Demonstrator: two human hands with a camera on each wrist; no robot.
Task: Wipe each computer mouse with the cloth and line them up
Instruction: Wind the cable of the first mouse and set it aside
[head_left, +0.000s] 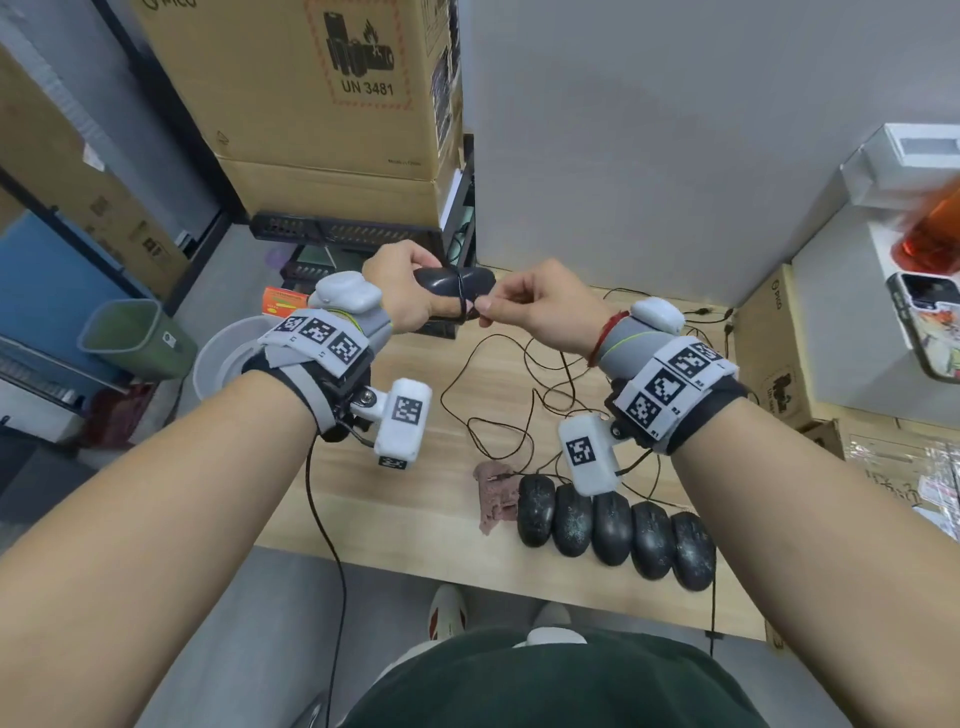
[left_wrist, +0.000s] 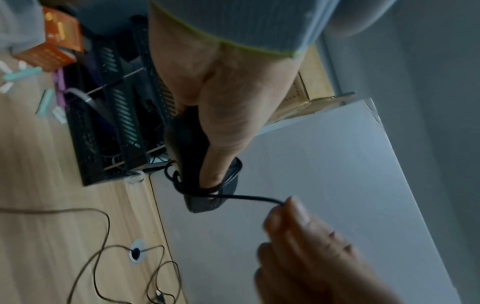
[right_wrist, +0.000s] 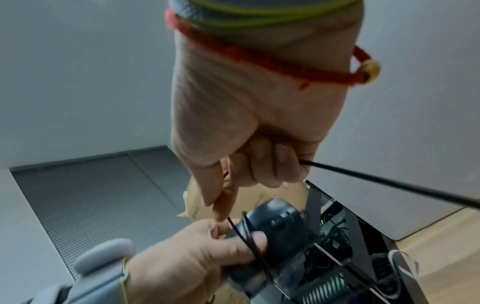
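Observation:
My left hand (head_left: 405, 296) grips a black wired mouse (head_left: 452, 283) in the air over the table's far edge, thumb on its side (left_wrist: 221, 156). Its thin black cable (left_wrist: 254, 198) is wound round the mouse and my thumb. My right hand (head_left: 524, 306) pinches that cable beside the mouse (right_wrist: 275, 222), and the cable runs on through my curled fingers (right_wrist: 283, 164). Several black mice (head_left: 613, 530) lie side by side in a row near the front of the wooden table (head_left: 405, 499). A pinkish cloth (head_left: 493, 499) lies flat just left of the row.
Loose mouse cables (head_left: 519, 384) sprawl over the table's middle. Cardboard boxes (head_left: 311, 104) and a black mesh rack (head_left: 337, 234) stand behind on the left, a grey partition (head_left: 649, 145) behind. A white bowl (head_left: 223, 358) and green bin (head_left: 130, 338) sit left.

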